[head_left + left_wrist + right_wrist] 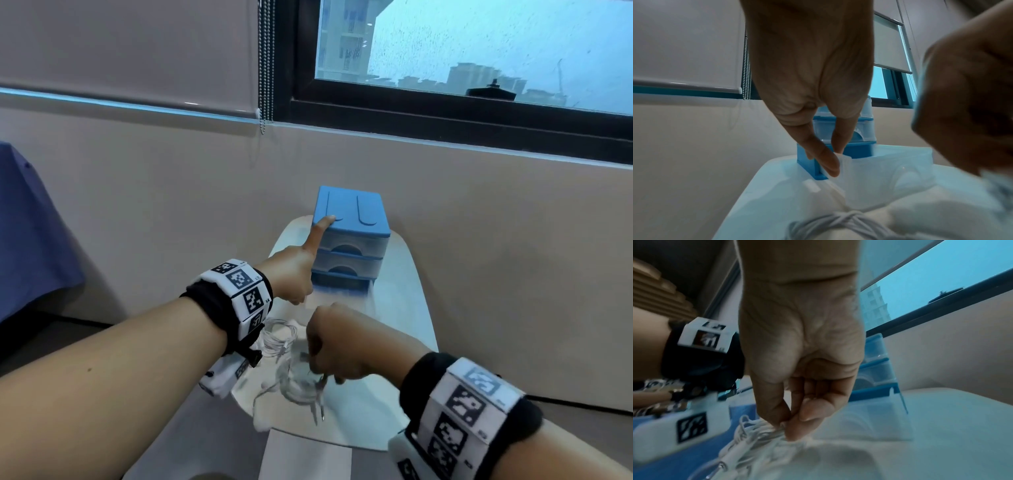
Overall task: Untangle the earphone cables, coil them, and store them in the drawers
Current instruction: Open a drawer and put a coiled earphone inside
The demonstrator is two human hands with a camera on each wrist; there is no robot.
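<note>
L grip point(294, 274) steadied on drawer unit point(349, 240), bottom drawer point(869, 170) held out | R grip point(337, 346) pinched on coiled earphone cable point(756, 431) over bench point(404, 342) | 2nd coil point(279, 337) unstored; storing barely begun.

A small white table point(407, 329) with rounded corners is seen, its far edge set close to the beige wall. At the far end, near the middle of that edge, a blue drawer unit point(352, 219) with translucent drawers is stood, and its bottom drawer point(869, 175) is pulled out over the tabletop towards the near edge. Nearer the front, towards the left edge, a coiled bundle of white earphone cables point(279, 337) is laid, and beside it, close to the near edge, a second loose tangle of cables point(301, 387) is spread, with plugs reaching towards the near edge.
</note>
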